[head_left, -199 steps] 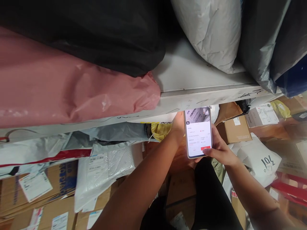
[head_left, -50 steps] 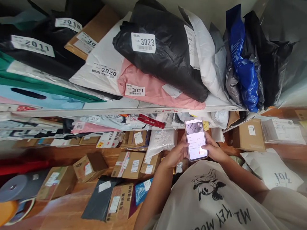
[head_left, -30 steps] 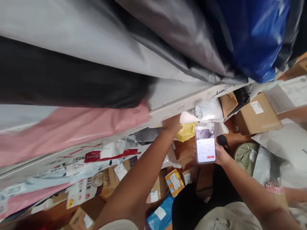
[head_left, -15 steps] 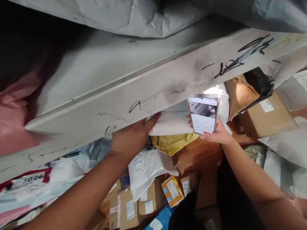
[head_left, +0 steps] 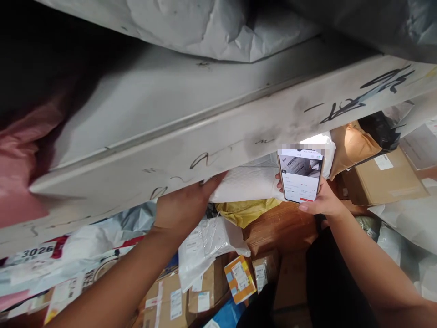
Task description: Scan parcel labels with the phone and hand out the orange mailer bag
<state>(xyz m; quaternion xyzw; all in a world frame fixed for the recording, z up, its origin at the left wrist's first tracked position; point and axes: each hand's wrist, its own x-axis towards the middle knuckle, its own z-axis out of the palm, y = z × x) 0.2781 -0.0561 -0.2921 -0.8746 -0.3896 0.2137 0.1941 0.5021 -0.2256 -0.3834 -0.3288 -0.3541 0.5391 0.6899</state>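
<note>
In my right hand [head_left: 326, 200] is a smartphone [head_left: 300, 177], held upright with my thumb along its lower right side and fingertips showing at its left. Its screen has a camera picture of a printed label above some text and a red button. My left hand [head_left: 184, 205] reaches under the white shelf board [head_left: 170, 159]. One stretched digit lies at the left end of a white padded parcel [head_left: 249, 182]; the board hides most of the other fingers, so the grip is unclear. Below the parcel is a yellow bag [head_left: 242, 212].
Handwriting marks the board's front edge, with a pale wrapped parcel [head_left: 232, 32] on top. Underneath lie a white plastic-wrapped parcel [head_left: 218, 237], an orange box [head_left: 240, 279] and several cartons. A brown carton [head_left: 385, 175] and tan padded envelope [head_left: 357, 146] are at right.
The view has shifted slightly, so the phone and shelf writing appear lower and further right. My right hand still holds the phone, and my left hand stays by the white parcel.
</note>
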